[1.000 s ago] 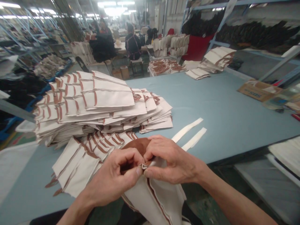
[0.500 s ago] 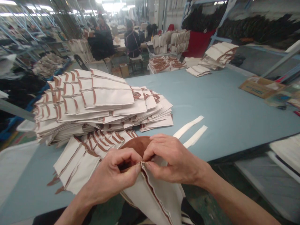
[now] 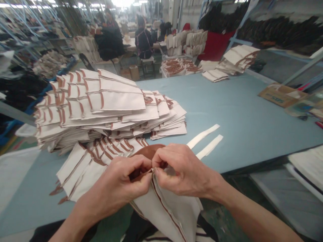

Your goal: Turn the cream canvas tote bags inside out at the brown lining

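Observation:
Between my two hands hangs a white fabric piece [image 3: 174,213] with a brown-edged seam running down its middle and a brown inner side showing at the top. My left hand [image 3: 126,179] pinches its upper edge at the seam end. Right beside it, my right hand [image 3: 179,171] pinches the same edge, the fingertips of both hands nearly touching. The exact spot under the fingertips is partly hidden. Behind my left hand a row of similar white pieces with brown edges [image 3: 78,174] lies overlapped on the blue-grey table [image 3: 242,114].
A tall stack of white, brown-edged pieces [image 3: 121,97] stands at the table's left. Two cream strips [image 3: 209,148] lie right of my hands. Farther off are a cardboard box [image 3: 280,95], another white pile [image 3: 237,58] and a person [image 3: 143,38] seated with their back to me.
Both hands have stayed pinched at the seam end, rising very slightly with the fabric. The lower part of the piece has swung a little to the right.

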Action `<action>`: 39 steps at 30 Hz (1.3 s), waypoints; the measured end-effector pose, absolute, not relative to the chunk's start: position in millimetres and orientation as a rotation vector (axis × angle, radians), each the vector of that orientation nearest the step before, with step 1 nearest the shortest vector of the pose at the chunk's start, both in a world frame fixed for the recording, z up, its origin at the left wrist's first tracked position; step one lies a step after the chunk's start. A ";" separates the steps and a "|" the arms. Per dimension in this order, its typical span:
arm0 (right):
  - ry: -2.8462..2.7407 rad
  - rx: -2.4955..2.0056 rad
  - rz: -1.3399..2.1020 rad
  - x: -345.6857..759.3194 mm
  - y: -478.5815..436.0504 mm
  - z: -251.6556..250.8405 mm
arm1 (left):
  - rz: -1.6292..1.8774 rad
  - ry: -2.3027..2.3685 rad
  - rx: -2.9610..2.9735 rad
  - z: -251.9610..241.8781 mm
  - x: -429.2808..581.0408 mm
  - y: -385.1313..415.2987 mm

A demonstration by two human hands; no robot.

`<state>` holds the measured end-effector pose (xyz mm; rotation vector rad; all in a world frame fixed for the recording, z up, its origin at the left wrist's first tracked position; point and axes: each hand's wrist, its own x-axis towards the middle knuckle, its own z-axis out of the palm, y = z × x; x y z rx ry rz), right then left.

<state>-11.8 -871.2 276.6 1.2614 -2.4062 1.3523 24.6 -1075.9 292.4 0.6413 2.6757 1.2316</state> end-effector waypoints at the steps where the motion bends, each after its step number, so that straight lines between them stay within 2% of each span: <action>1: -2.424 1.268 1.336 -12.3 -872.1 276.9 | 1.180 2.689 0.666 295.6 23.7 -1077.0; 6: -2.489 1.307 1.291 -15.9 -874.2 278.0 | 1.063 2.711 0.740 301.8 19.9 -1078.6; 13: -2.713 1.253 1.436 -18.7 -875.3 276.2 | 1.546 2.287 0.345 280.1 17.1 -1079.1; 18: -2.726 1.296 1.353 -15.3 -880.3 274.2 | 1.631 2.156 0.317 274.9 18.8 -1086.6; 22: -2.697 1.341 1.360 -12.6 -883.9 276.4 | 1.521 2.266 0.427 281.5 21.5 -1091.1; 28: -2.739 1.301 1.131 -5.4 -886.8 279.7 | 1.187 2.620 0.615 291.3 30.1 -1092.7; 39: -2.675 1.226 1.451 -4.2 -887.3 272.1 | 0.746 2.927 1.034 290.3 36.4 -1095.7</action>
